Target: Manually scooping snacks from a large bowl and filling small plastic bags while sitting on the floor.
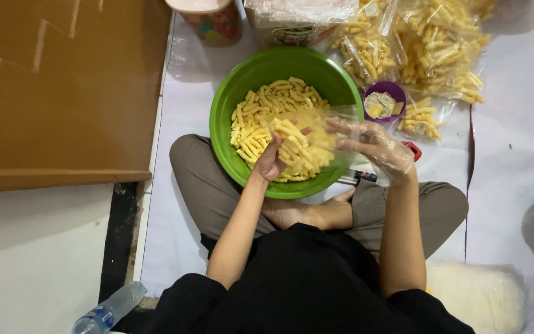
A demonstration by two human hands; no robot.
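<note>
A green bowl [230, 99] full of yellow stick snacks [267, 105] rests on my crossed legs. My left hand [271, 162] sits in the bowl with its fingers closed on a handful of the snacks. My right hand [375, 147], in a thin clear plastic glove, holds open a small clear plastic bag [326, 133] over the bowl's right side; yellow snacks show inside the bag. The two hands meet at the bag's mouth.
Several filled clear bags of snacks [428, 49] lie beyond the bowl at the upper right. A small purple cup [384, 102] of little labels stands beside them. A brown cardboard sheet [57, 86] lies at left, a plastic water bottle [109, 309] at bottom left, a jar [214, 21] at top.
</note>
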